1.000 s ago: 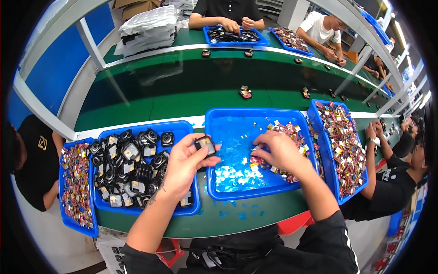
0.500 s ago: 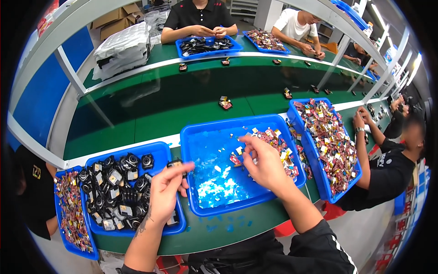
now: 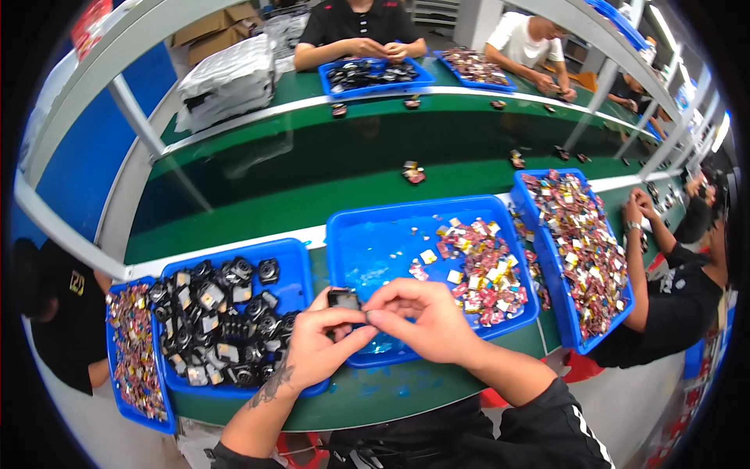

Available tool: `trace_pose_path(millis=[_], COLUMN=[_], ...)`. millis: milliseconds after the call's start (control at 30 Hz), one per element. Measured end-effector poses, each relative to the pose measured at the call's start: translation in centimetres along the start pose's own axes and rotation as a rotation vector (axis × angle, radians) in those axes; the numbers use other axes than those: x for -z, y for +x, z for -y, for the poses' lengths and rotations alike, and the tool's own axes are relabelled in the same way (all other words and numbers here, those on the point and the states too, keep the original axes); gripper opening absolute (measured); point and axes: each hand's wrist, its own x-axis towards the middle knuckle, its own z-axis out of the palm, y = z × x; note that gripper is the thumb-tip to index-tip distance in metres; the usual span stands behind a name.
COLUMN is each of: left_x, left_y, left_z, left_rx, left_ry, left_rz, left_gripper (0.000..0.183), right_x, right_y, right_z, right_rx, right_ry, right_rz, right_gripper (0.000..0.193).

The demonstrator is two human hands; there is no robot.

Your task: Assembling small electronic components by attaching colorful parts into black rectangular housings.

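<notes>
My left hand (image 3: pixel 326 338) holds a small black plastic housing (image 3: pixel 342 298) upright between thumb and fingers, over the near left corner of the middle blue tray (image 3: pixel 334 234). Right beside it, my right hand (image 3: pixel 426 319) is pinched, its fingertips meeting the housing's edge; whatever lies between them is too small to make out. Small reddish circuit boards (image 3: pixel 488 270) with white and yellow parts are heaped in the right half of that tray. To the left, a blue tray (image 3: pixel 301 258) carries many black housings (image 3: pixel 211 313) with round lens-like fronts.
A narrow blue tray (image 3: pixel 168 422) of small boards stands at far left, another blue tray (image 3: pixel 625 316) at right. Beyond runs a green belt (image 3: pixel 297 180) bearing a few assemblies (image 3: pixel 414 172). Co-workers sit across and at both sides. White frame posts (image 3: pixel 70 227) rise at left.
My hands have come together over the middle tray; the right moved left from the boards. The housing is now raised in my left hand. The whole view has shifted slightly.
</notes>
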Motion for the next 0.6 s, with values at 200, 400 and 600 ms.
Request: trace_pose_path(millis=[200,400,600], left_x=[-1.0,-0.5,-1.0], left_y=[0.7,0.1,0.4], left_z=[-0.4,-0.7,-0.6], left_rx=[0.014,-0.048,-0.038], left_ry=[0.074,0.267,0.250], left_rz=[-0.037,-0.076,-0.059], left_gripper=[0.012,0.011,0.011], right_x=[0.1,-0.6,-0.8], right_y=[-0.2,0.3,0.2], right_z=[-0.6,-0.6,-1.1], right_rx=[0.082,0.210,0.353], right_ry=[-0.131,-0.394,-0.697], right_rz=[-0.131,-0.128,-0.185], right_gripper=[0.012,0.008,0.010])
